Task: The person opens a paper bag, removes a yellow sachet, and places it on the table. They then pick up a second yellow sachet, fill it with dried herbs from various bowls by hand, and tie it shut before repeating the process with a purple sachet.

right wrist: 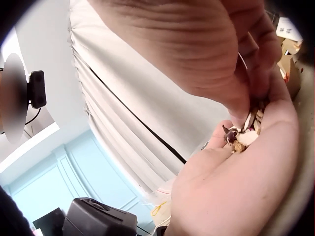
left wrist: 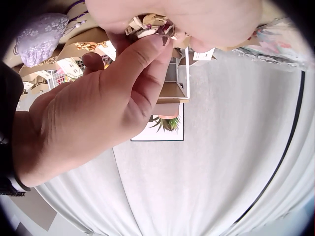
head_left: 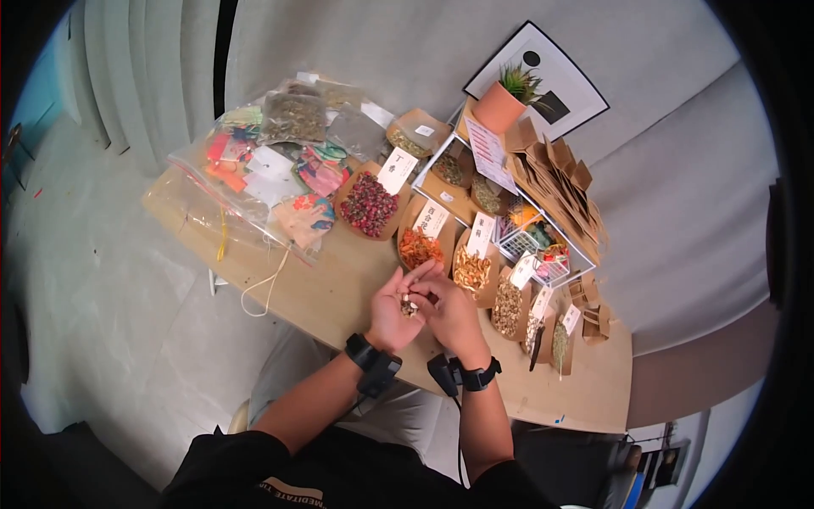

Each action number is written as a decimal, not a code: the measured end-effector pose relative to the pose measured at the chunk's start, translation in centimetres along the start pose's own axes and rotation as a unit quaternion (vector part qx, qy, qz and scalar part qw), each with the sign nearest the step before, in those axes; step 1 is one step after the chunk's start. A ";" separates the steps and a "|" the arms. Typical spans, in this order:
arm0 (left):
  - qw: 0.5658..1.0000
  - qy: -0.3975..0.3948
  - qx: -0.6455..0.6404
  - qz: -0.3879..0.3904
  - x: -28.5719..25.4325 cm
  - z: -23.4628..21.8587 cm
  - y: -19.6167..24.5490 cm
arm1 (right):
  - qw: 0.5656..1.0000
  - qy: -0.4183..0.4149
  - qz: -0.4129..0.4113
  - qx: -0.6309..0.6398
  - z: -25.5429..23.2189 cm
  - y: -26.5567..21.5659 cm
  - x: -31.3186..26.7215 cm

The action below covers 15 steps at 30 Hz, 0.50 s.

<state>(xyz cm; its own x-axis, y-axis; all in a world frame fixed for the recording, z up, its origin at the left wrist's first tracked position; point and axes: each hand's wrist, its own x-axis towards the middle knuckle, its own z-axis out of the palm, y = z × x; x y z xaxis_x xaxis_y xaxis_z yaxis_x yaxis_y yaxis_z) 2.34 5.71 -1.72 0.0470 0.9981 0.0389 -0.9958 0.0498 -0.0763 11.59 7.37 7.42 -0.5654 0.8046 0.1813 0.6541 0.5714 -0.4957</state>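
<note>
My left hand (head_left: 388,324) is palm up over the front of the table, its hollow carrying a small heap of dried herb pieces (head_left: 409,308). Pale chips and a dark reddish-brown bud (right wrist: 231,136) show in that heap in the right wrist view. From above, my right hand (head_left: 458,322) reaches into the palm, thumb and fingertips pinching at the pieces (left wrist: 146,24). Just beyond both hands stand paper trays of orange dried petals (head_left: 420,248) and yellowish dried flowers (head_left: 472,271).
Dried rosebuds (head_left: 367,206) fill a labelled tray at centre left. Further trays with chips (head_left: 507,307) run right. A white-framed shelf (head_left: 449,199), potted plant (head_left: 500,106) and paper bags (head_left: 555,182) stand behind. Plastic bags (head_left: 292,117) and printed pouches (head_left: 305,216) lie left.
</note>
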 end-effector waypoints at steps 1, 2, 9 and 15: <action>1.000 -0.009 -0.001 -0.009 0.0 0.0 0.1 | 1.000 0.004 -0.002 0.002 0.0 0.0 -0.1; 1.000 -0.019 -0.002 -0.016 0.0 -0.1 0.1 | 0.999 0.015 0.012 0.042 0.0 0.2 -0.3; 0.999 -0.026 -0.017 -0.037 -0.2 0.3 0.4 | 0.987 0.055 0.031 0.146 -0.2 0.6 -0.9; 0.999 -0.005 -0.007 -0.031 0.0 0.0 0.3 | 0.978 0.072 0.080 0.179 -0.3 0.0 -1.3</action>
<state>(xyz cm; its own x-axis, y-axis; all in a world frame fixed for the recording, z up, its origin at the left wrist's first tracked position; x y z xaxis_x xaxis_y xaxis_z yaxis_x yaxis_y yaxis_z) 2.10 5.68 -1.78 0.1074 0.9927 0.0539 -0.9898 0.1119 -0.0880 12.42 6.39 7.45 -0.3764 0.9082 0.1830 0.4956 0.3643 -0.7885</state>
